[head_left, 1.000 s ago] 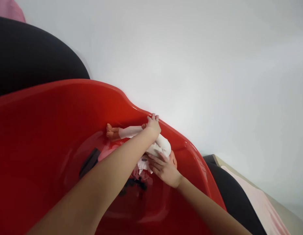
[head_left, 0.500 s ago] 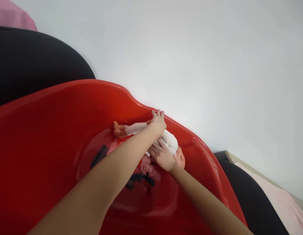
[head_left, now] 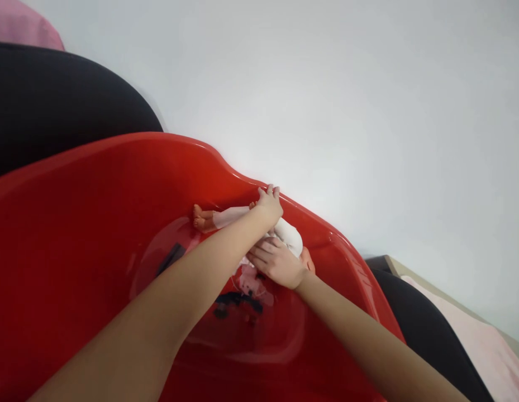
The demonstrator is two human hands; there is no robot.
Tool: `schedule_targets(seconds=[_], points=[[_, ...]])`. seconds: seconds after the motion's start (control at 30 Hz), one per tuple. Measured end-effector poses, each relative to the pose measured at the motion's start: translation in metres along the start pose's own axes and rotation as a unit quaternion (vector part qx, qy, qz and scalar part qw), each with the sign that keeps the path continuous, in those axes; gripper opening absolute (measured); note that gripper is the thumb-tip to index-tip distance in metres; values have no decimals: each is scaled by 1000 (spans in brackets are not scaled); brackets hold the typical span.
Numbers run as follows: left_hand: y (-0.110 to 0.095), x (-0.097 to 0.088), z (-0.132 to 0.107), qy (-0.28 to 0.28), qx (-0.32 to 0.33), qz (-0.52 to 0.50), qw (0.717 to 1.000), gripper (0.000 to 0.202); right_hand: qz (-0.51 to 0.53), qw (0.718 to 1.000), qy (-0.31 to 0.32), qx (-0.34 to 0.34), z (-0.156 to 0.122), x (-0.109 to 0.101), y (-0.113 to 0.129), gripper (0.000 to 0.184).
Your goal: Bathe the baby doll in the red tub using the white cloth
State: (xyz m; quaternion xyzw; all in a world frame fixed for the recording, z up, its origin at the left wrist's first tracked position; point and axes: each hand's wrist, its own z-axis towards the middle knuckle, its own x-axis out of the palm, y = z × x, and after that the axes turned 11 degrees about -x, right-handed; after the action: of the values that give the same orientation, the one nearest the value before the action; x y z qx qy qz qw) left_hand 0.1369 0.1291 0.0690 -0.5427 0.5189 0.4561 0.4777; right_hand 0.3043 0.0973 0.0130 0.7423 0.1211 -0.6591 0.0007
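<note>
— So, where are the hands?
— Both arms reach into the red baby bathtub (head_left: 95,184). The left hand (head_left: 269,205) grips the baby doll (head_left: 289,234) at its far side; the right hand (head_left: 276,262) lies flat, fingers spread, on its white-clad body.

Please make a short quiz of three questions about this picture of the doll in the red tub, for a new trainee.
1. True or false: the doll lies inside the red tub.
2. Which hand lies over the doll's chest, close to its head: A) left hand B) right hand?
3. Fill in: the doll's bare feet point toward the ____ of the picture.

Key:
1. True.
2. B; the left hand is on the doll by the tub's far rim.
3. Left.
</note>
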Motion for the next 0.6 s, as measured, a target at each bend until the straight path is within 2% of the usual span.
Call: schedule_targets(seconds=[0.1, 0.17, 0.23, 0.4, 0.5, 0.6], points=[[0, 1, -2, -20, -3, 22, 1000, 80, -29, 999, -4, -20, 23, -2, -16, 35], [1, 0, -3, -25, -4, 19, 1000, 75, -71, 997, -7, -28, 19, -9, -23, 35], [1, -1, -3, -14, -3, 6, 1000, 76, -114, 993, -12, -36, 1, -21, -24, 35], [2, -5, 0, 12, 8, -1, 1000, 100, -135, 990, 5, -31, -73, -51, -8, 32], [2, -5, 0, 10, 9, 1, 1000, 102, -124, 992, 33, -21, -103, -53, 7, 32], [2, -3, 0, -1, 3, -7, 1000, 102, -117, 992, 24, -33, -105, -45, 17, 28]])
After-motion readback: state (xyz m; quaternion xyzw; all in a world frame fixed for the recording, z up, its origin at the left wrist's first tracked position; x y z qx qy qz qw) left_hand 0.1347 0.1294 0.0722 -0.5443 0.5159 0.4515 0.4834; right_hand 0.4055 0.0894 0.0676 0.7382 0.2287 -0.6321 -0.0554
